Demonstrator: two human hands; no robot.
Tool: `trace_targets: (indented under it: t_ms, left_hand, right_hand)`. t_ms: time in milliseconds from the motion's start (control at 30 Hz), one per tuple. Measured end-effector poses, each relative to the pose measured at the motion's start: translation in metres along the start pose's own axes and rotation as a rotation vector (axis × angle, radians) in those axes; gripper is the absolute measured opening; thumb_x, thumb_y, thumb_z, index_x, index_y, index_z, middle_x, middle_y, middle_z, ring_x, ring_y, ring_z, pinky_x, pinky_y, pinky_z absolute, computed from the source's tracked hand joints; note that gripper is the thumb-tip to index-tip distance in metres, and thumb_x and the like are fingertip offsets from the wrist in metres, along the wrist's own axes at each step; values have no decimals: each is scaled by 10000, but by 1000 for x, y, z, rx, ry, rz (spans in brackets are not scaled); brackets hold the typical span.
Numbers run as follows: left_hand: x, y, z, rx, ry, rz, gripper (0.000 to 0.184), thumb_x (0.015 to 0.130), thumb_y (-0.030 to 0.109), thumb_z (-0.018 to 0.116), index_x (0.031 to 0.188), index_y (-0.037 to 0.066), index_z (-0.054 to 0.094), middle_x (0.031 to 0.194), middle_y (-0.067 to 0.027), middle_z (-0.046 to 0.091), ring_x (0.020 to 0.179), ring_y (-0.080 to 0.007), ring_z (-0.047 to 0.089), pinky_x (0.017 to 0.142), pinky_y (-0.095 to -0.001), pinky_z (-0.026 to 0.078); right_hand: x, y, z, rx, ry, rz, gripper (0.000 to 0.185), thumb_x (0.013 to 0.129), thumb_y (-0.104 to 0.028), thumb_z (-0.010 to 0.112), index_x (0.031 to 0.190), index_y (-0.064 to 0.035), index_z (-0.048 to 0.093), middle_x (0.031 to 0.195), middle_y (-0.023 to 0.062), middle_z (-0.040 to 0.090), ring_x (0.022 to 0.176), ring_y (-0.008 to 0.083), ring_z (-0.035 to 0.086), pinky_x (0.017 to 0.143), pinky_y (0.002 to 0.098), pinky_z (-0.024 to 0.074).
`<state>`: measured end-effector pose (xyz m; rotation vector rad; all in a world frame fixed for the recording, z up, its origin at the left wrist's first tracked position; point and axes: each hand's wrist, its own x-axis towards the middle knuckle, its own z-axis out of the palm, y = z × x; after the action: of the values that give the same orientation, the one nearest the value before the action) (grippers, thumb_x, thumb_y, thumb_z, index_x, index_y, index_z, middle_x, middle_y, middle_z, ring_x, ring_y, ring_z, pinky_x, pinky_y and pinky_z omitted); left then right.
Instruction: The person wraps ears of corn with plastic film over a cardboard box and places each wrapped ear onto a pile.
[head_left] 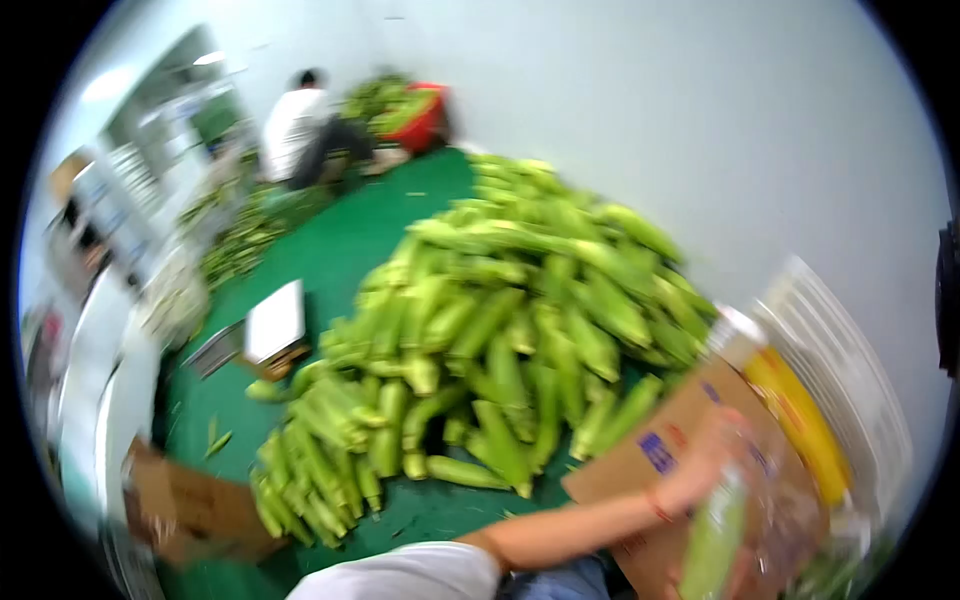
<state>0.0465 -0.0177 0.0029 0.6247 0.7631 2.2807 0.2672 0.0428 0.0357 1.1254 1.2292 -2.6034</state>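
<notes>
While corn ear (714, 535) points lengthwise up to left hand (712, 452), right hand (742, 572) clasps lower end — left grip blurred, can't tell.

No text was legible; the cardboard carton (690, 410) at right bore purple and red printed marks (657, 453) on its face; motion blur rendered these unreadable.

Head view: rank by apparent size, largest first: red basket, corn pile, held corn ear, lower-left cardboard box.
1. Corn pile
2. Lower-left cardboard box
3. Held corn ear
4. Red basket

The last two are by image only: the ear is near the camera, the basket far off, so true sizes may differ.
</notes>
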Motion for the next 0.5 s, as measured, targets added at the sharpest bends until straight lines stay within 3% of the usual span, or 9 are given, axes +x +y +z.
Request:
trace_targets:
  t_ms: [33,100,133,167,233,267,333,400,500]
  left_hand:
    - [-14,-7,-20,222,159,-99,338,1019,350,398,1235,91,375,957,-79,548,780,-206,656,698,-351,541]
    - [-41,16,-36,1059,188,-3,309,1018,254,374,1206,21,449,1144,-205,526,1125,-314,560,936,-377,466]
    - [-55,31,-32,1700,-27,211,276,958,131,421,1188,4,502,1165,-154,518,1133,-291,476,1001,-379,371]
    - [-57,37,-27,1468,106,63,230,951,114,451,1135,2,533,1116,-125,543,1059,-244,506,948,-349,398]
    - [-67,48,-13,928,436,-100,147,938,79,510,1030,0,594,1019,-67,595,912,-151,564,843,-289,451]
    - [-85,36,-55,593,458,-97,129,954,105,518,958,5,599,951,-40,607,879,-108,552,804,-260,447]
    - [-87,38,-50,472,304,-230,245,985,197,534,844,8,602,836,-40,637,786,-87,552,738,-259,455]
    - [-90,39,-48,520,305,-471,371,995,304,512,816,-12,592,699,-71,634,528,-121,550,517,-241,463]
    - [-93,51,-34,602,165,-984,521,1006,429,422,787,-12,592,566,-101,594,348,-168,504,330,-252,404]
  right_hand:
    - [-6,8,-2,62,-19,-13,668,840,-200,681,1407,-60,358,1043,137,620,664,146,584,541,273,477]
    - [-5,20,4,-60,-16,-163,673,843,-185,680,1414,-60,347,1034,134,622,638,130,587,518,259,478]
    - [-4,18,2,-338,67,-338,659,810,-185,727,1377,-52,419,1166,124,586,928,167,547,779,306,433]
    - [-5,16,-1,-622,205,-493,646,776,-186,774,1340,-44,490,1297,114,550,1217,205,507,1039,352,389]
    - [3,10,-1,-750,276,-734,501,757,-211,796,1187,-31,614,1227,110,608,1137,223,580,984,342,437]
    - [-4,10,4,-795,333,-829,439,765,-198,787,1141,-30,638,1207,113,621,1100,237,603,967,334,448]
    - [-12,4,-4,-896,433,-1034,357,772,-173,770,1085,-33,670,1128,129,653,1052,252,632,923,331,474]
    - [-10,-3,-16,-1001,461,-1284,321,770,-149,757,1064,-42,688,1008,154,691,1029,255,645,867,342,506]
    - [-23,-45,-19,-705,19,-1452,347,785,-158,715,1111,-47,677,931,147,708,947,293,671,837,383,517]
